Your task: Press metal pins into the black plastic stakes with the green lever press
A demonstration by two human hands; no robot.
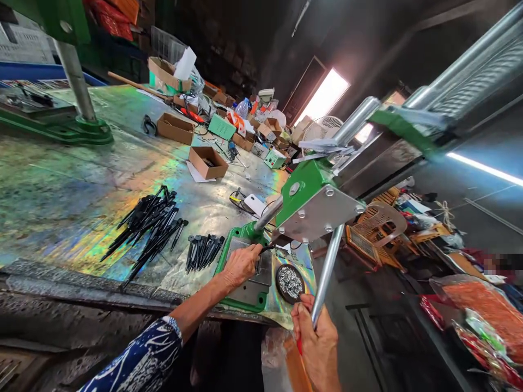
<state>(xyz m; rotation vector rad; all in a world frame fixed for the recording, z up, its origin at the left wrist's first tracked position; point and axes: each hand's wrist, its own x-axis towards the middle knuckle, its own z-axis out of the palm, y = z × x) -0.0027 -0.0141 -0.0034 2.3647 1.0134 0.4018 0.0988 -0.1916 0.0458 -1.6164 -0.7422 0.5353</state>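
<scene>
My left hand (242,265) reaches over the base plate of a green hand press (245,291), its fingers closed on a thin black piece (267,247) that sticks out past the fingertips. Wrapped round the lower end of the press's metal lever (329,267) is my right hand (316,329); something small and red shows below its fingers. Between the hands stands a round dark dish (290,283) full of small silvery metal parts. Left of the press lies a row of black pointed stakes (204,252), with a larger loose pile of stakes (149,226) beyond it.
A second green press (53,120) stands at the table's far left. Small cardboard boxes (208,162), a white phone-like slab (255,205) and much clutter lie towards the back. A wicker chair (379,226) and orange bags (482,310) are at the right.
</scene>
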